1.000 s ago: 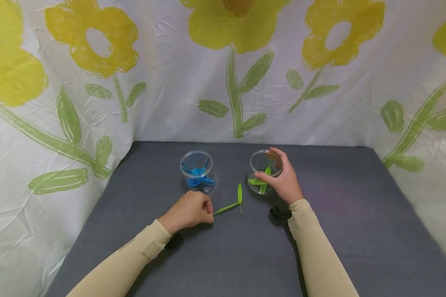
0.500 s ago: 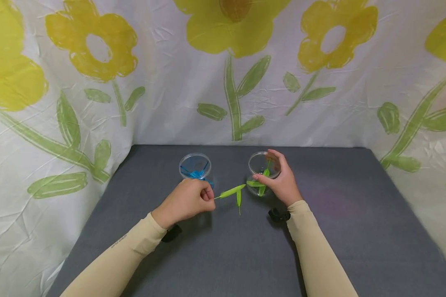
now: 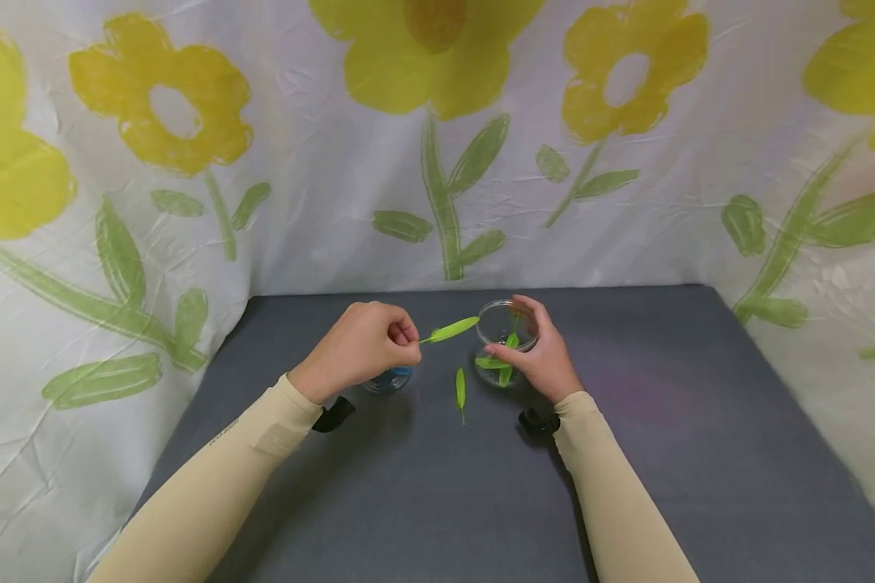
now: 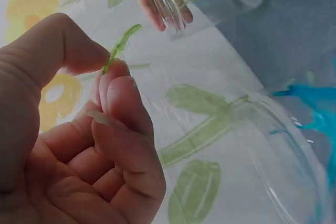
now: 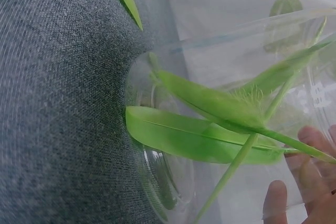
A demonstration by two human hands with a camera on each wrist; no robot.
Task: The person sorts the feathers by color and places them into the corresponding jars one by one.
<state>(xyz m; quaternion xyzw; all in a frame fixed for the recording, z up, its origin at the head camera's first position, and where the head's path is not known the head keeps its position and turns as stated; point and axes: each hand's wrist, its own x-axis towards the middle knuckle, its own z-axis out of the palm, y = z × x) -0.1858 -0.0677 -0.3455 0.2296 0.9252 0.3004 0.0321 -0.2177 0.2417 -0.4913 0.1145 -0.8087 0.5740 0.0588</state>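
My left hand (image 3: 360, 348) pinches a lime-green feather (image 3: 455, 329) by its quill, between thumb and fingertips. Raised above the table, this feather points right, its tip at the rim of a clear round jar (image 3: 480, 346). My right hand (image 3: 543, 360) grips that jar from its right side, thumb in front and fingers behind. Inside it lie several green feathers (image 5: 205, 137), crossing one another. On the table between both hands is a loose green feather (image 3: 460, 389). A second clear jar (image 3: 386, 385) stands mostly hidden behind my left hand; blue feathers (image 4: 317, 111) show inside it.
A dark grey cloth (image 3: 437, 502) covers the table. White fabric (image 3: 299, 202) with painted yellow flowers hangs behind and at both sides. Black straps with devices sit at both wrists.
My left hand has lifted its feather from the table, up to the right jar's rim. The other green feather has come apart from it and lies on the cloth. My right hand keeps its grip.
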